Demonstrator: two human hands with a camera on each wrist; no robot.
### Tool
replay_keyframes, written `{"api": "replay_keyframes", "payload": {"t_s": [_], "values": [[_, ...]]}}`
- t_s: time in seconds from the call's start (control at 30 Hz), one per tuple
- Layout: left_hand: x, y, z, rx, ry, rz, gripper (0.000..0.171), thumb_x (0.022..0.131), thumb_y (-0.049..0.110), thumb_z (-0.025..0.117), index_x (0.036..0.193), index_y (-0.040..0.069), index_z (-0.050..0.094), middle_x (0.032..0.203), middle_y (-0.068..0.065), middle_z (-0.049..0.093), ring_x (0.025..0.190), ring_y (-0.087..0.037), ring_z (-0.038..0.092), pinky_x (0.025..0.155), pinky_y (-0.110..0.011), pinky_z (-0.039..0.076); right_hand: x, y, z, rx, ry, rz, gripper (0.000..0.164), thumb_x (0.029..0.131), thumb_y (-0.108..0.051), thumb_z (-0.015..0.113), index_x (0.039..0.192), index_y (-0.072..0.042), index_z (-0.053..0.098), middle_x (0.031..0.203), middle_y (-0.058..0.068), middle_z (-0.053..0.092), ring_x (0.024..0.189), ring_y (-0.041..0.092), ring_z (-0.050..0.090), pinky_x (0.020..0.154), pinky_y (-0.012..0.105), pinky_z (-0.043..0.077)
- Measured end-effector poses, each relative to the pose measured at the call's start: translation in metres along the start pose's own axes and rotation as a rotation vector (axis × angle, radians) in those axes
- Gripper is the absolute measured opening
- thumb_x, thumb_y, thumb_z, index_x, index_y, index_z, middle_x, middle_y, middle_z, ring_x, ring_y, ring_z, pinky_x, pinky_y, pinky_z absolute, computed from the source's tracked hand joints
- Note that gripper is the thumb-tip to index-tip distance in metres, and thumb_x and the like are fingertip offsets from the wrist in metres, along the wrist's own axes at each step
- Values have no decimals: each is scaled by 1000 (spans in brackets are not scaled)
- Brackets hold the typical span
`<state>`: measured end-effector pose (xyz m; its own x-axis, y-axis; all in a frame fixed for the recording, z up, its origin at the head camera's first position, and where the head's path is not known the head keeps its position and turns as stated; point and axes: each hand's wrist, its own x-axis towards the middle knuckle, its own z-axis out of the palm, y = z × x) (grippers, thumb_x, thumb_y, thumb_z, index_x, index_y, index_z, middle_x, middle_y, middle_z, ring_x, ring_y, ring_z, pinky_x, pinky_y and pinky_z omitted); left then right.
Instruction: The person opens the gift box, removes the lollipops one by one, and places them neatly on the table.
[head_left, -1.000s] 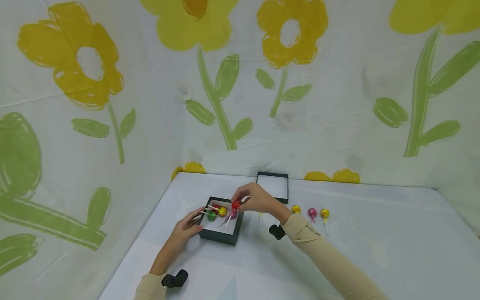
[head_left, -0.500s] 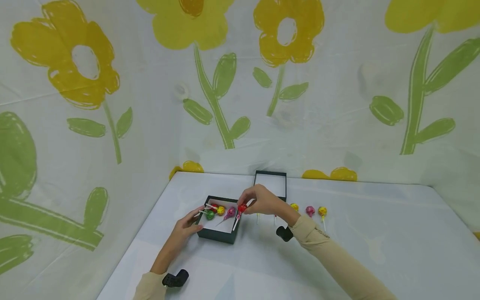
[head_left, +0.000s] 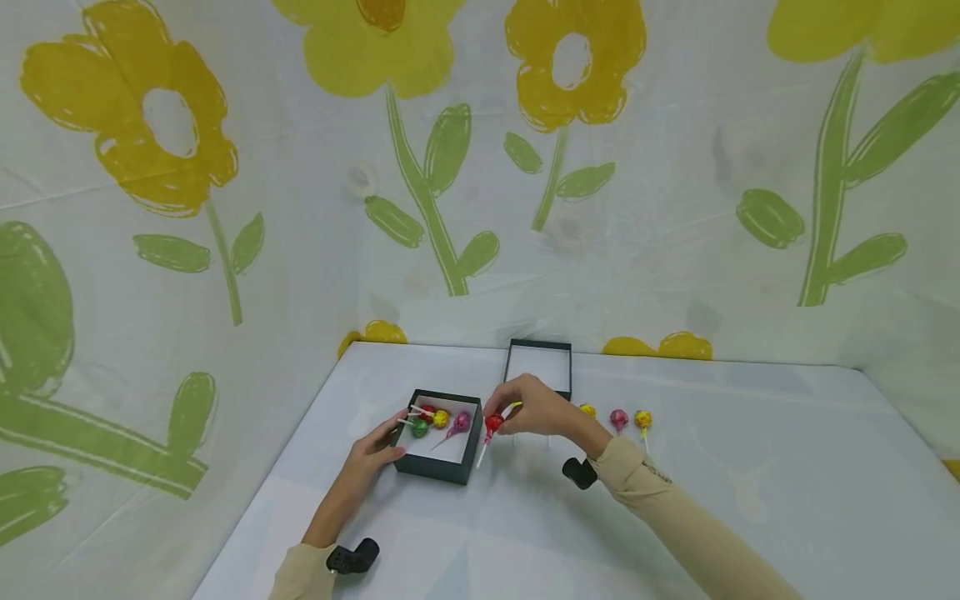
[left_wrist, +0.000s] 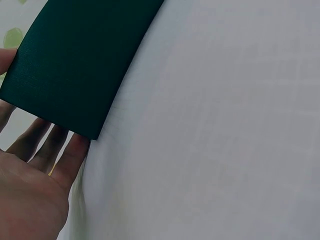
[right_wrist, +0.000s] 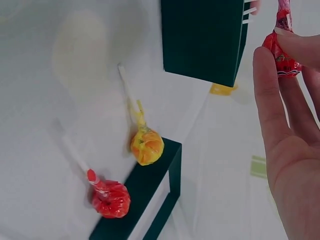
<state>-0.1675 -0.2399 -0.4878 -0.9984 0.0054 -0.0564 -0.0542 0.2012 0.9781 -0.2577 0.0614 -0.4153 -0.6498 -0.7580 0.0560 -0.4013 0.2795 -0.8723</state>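
Observation:
My right hand [head_left: 534, 403] pinches a red-wrapped lollipop [head_left: 492, 422] by its head between thumb and fingers, the white stick pointing down beside the box's right side. In the right wrist view the red wrapper [right_wrist: 283, 60] shows between the fingertips. A dark green box [head_left: 433, 469] stands on the table. My left hand [head_left: 369, 457] holds its near left corner, thumb at the rim and fingers along the left wall. Inside lie a red lollipop [head_left: 427, 411], a yellow one [head_left: 442, 419], a green one [head_left: 420, 427] and a pink-purple one [head_left: 461, 422].
An open box lid [head_left: 538, 364] with a white inside lies behind my right hand. On the table to the right are a yellow lollipop [head_left: 588, 411], a pink one [head_left: 618, 419] and another yellow one [head_left: 642, 418]. An orange-yellow lollipop [right_wrist: 147, 146] and a red lollipop [right_wrist: 111, 199] lie near the lid.
My right hand has moved right with the red lollipop, from above the box to beyond its right wall. My left hand has stayed at the box's corner.

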Motion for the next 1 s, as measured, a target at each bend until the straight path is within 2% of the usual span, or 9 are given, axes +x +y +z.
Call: {"api": "replay_keyframes", "payload": {"t_s": [0.2,0.43,0.7,1.0], "values": [[1,0,0,-4,0,-4,56,89,11,60,143,10,43,148,-3,37,141,-29,22,112,-47,18,-6,3,1,20,-6,13,20,79,2,73,96,-9,72,94,1,67,87,17,62,78,27,54],[1,0,0,-3,-2,-1,56,89,11,60,142,11,43,149,-3,37,141,-28,21,113,-47,17,-11,11,4,31,-20,44,20,78,4,72,96,-3,71,94,-1,68,87,17,62,77,28,54],[0,2,1,-2,-3,-4,56,90,13,59,143,11,42,150,-3,35,142,-28,18,113,-47,15,-16,27,11,2,-35,67,19,77,5,72,91,-7,72,91,-1,68,85,15,63,77,27,54],[-1,2,2,-17,2,-12,55,90,12,60,142,11,43,148,-1,37,142,-26,18,113,-47,15,-16,36,22,-85,-54,183,18,77,3,73,90,-10,71,90,-3,66,86,17,59,75,32,54]]}}
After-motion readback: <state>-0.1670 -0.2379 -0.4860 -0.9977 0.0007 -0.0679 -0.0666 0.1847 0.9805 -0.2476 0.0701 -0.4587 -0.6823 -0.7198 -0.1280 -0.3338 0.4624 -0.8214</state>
